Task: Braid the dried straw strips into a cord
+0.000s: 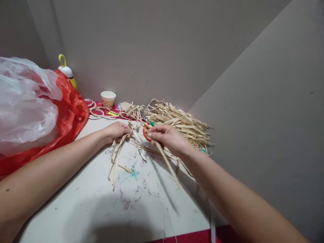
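My left hand [118, 132] is closed, pinching a knotted bunch of dried straw strips [116, 165]; their loose ends hang over the white board. To its right, my right hand [165, 137] is closed on a long dried straw strip [169, 166] that slants down to the right. Scissors [146, 131] with orange and green handles lie right at the right fingertips, blades pointing away from me. The hand partly covers the handles, and I cannot tell whether it touches them. Behind the hands is a large pile of dried straw strips [187, 125].
A braided straw cord [131, 109] and white rings [95, 114] lie at the back beside a paper cup [108, 99]. White and red plastic bags [27, 108] fill the left side, with a yellow-and-white bottle [67, 71] behind. Grey walls stand close behind and right.
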Demonstrator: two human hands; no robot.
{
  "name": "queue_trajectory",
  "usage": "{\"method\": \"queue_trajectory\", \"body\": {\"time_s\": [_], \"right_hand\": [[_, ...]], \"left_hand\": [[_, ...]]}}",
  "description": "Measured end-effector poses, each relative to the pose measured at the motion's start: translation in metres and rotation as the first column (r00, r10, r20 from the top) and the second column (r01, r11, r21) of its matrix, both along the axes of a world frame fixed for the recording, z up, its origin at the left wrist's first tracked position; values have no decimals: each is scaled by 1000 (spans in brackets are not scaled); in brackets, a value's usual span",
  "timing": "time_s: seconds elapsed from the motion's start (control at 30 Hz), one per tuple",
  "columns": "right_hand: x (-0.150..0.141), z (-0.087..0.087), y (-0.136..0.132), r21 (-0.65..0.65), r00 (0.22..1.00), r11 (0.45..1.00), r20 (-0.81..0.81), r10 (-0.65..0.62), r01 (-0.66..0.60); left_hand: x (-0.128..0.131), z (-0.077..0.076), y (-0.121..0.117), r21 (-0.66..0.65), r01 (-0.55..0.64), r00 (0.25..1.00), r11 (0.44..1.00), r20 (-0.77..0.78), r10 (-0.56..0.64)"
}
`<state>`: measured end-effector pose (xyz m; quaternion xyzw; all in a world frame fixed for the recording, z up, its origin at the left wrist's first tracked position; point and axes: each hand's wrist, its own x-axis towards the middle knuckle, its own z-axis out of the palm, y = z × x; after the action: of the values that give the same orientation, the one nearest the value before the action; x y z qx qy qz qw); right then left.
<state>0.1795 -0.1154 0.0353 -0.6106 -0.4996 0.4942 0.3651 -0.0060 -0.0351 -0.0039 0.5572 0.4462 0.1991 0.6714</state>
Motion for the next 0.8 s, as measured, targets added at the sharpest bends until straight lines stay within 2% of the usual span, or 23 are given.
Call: {"method": "queue_trajectory", "body": {"time_s": [0.13, 0.27, 0.47, 0.67, 0.8], "right_hand": [[-19, -25, 10, -33, 989, 998, 140, 49, -45], [-17, -35, 16, -39, 961, 998, 270, 64, -55], [-14, -32, 14, -80, 946, 992, 303, 117, -97], [-23, -27, 12, -86, 947, 994, 309, 88, -65], [-26, -27, 13, -54, 921, 996, 381, 86, -71]], "left_hand": [[0, -3, 0, 9, -13, 1000, 1000, 8, 13], [1, -2, -2, 13, -24, 1000, 1000, -3, 24], [1, 2, -3, 9, -22, 1000, 1000, -12, 22], [1, -1, -1, -13, -33, 999, 999, 6, 33], [1, -1, -2, -24, -42, 999, 999, 12, 42]]}}
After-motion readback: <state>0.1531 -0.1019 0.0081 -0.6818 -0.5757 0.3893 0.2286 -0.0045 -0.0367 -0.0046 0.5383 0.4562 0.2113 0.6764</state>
